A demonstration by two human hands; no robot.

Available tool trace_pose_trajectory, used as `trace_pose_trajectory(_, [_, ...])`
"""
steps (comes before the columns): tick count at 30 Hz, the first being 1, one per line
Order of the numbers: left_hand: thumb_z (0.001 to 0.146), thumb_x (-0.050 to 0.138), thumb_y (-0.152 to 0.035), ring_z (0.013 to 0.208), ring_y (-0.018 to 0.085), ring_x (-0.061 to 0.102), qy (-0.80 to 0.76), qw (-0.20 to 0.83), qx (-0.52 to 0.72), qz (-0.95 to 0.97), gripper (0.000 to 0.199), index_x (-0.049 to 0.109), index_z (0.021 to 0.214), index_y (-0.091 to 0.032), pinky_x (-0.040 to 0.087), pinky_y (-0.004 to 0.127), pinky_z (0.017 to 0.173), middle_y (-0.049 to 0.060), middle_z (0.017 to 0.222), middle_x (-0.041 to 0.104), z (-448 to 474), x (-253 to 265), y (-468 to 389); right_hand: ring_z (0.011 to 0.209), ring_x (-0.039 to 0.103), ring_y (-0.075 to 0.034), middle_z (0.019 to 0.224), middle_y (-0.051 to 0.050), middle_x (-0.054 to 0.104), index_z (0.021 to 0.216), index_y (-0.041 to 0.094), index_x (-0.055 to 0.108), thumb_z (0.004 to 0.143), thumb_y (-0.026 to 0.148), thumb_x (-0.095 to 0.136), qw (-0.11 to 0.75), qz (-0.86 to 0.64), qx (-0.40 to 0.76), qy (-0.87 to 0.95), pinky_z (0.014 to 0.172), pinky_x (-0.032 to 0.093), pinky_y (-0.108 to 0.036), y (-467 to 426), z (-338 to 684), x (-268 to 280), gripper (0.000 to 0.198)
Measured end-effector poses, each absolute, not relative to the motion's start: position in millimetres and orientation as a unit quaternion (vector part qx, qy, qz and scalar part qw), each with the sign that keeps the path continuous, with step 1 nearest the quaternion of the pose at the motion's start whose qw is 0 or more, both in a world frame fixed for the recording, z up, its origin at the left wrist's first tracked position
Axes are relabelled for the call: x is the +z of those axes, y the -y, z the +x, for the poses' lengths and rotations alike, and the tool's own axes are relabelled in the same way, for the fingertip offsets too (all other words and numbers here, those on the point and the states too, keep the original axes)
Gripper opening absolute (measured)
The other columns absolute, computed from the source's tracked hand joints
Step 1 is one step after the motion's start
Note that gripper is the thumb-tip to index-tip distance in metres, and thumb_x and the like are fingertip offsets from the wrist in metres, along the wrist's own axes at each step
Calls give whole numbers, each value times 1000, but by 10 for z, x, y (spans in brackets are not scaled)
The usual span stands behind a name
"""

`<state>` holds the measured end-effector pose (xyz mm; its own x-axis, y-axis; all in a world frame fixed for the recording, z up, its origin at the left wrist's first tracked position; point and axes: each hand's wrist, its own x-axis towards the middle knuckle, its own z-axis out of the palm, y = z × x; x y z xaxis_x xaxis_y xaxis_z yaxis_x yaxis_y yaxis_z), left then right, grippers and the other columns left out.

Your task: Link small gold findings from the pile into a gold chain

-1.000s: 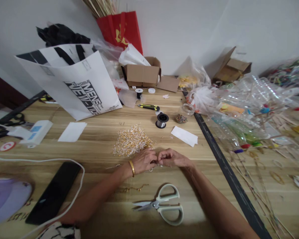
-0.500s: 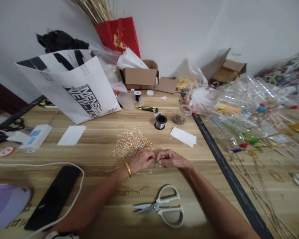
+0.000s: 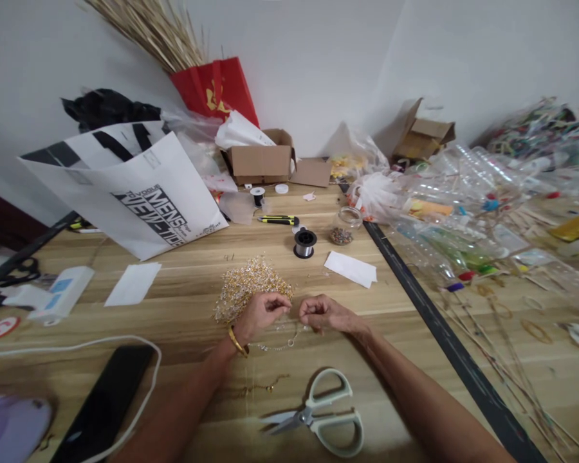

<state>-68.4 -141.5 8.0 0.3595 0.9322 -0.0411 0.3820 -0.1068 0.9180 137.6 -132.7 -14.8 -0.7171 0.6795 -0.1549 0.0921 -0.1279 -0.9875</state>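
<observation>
My left hand (image 3: 263, 314), with a gold bangle (image 3: 238, 341) at the wrist, pinches its thumb and fingers together at the near edge of a heap of gold and clear beads (image 3: 251, 283). Just across from it, a small gap away, my right hand (image 3: 329, 314) is also closed in a pinch. Whatever sits between the fingertips is too fine to make out. Below the hands a thin beaded chain with a small ring (image 3: 290, 343) curves over the table toward the right fingers. Nearer me lie a short gold chain (image 3: 269, 387) and open scissors (image 3: 318, 415) with pale handles.
Behind the beads stand a wire spool (image 3: 304, 244), a glass jar of beads (image 3: 342, 233) and a yellow-black cutter (image 3: 278, 220). White paper (image 3: 350, 269) lies right of them. A phone (image 3: 107, 402) and white cable are at left; plastic bottles (image 3: 444, 257) crowd the right.
My hands have drawn apart from nearly touching, the left one moving left. More of the beaded chain shows beneath them. The view has shifted slightly, so everything sits a little lower.
</observation>
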Motion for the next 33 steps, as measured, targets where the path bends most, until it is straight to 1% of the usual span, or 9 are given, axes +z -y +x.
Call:
trace_pose_trajectory(6, [67, 66, -22, 73, 15, 64, -476, 539, 298, 628, 18, 68, 80, -10, 51, 27, 72, 7, 81, 71, -719, -14, 1420, 39, 42, -4, 51, 7, 47, 73, 13, 54, 75, 44, 63, 218, -307, 682, 627, 39, 37, -16, 1326, 1366, -155, 32])
trace_pose_trajectory(10, [63, 71, -25, 71, 15, 64, -475, 571, 303, 597, 23, 68, 80, -10, 50, 28, 72, 7, 79, 71, -739, -50, 1409, 39, 41, -4, 51, 7, 46, 74, 13, 55, 76, 43, 62, 222, -300, 682, 628, 39, 36, -15, 1327, 1365, -153, 31])
trace_pose_trajectory(15, [62, 73, -30, 68, 15, 63, -483, 580, 314, 576, 25, 69, 78, -11, 49, 27, 67, 5, 74, 71, -735, -41, 1410, 41, 42, -4, 52, 7, 46, 74, 14, 55, 75, 43, 63, 223, -302, 685, 625, 40, 38, -16, 1331, 1367, -156, 30])
trace_pose_trajectory(19, [65, 70, -29, 64, 13, 60, -490, 565, 324, 579, 21, 68, 76, -11, 47, 25, 63, 4, 69, 69, -728, -22, 1417, 39, 41, -3, 52, 7, 46, 74, 14, 55, 76, 42, 63, 222, -298, 684, 628, 39, 37, -15, 1334, 1365, -156, 29])
trace_pose_trajectory(24, [66, 69, -28, 71, 14, 61, -478, 555, 359, 579, 19, 67, 74, -11, 48, 25, 65, 7, 83, 70, -717, 6, 1432, 39, 40, -3, 51, 7, 46, 73, 14, 55, 76, 40, 63, 223, -305, 678, 631, 38, 37, -15, 1339, 1358, -156, 28])
trace_pose_trajectory(28, [67, 68, -31, 62, 13, 60, -477, 582, 360, 552, 23, 66, 78, -11, 48, 25, 61, 5, 71, 69, -701, 16, 1444, 38, 39, -3, 51, 7, 45, 73, 13, 55, 76, 39, 62, 222, -302, 680, 630, 38, 36, -15, 1340, 1350, -163, 27])
trace_pose_trajectory(33, [64, 70, -29, 58, 11, 57, -481, 588, 360, 541, 21, 67, 76, -11, 47, 24, 61, 1, 61, 66, -685, -19, 1442, 40, 40, -4, 53, 7, 47, 73, 13, 55, 76, 40, 63, 224, -301, 681, 629, 39, 36, -15, 1346, 1346, -136, 28])
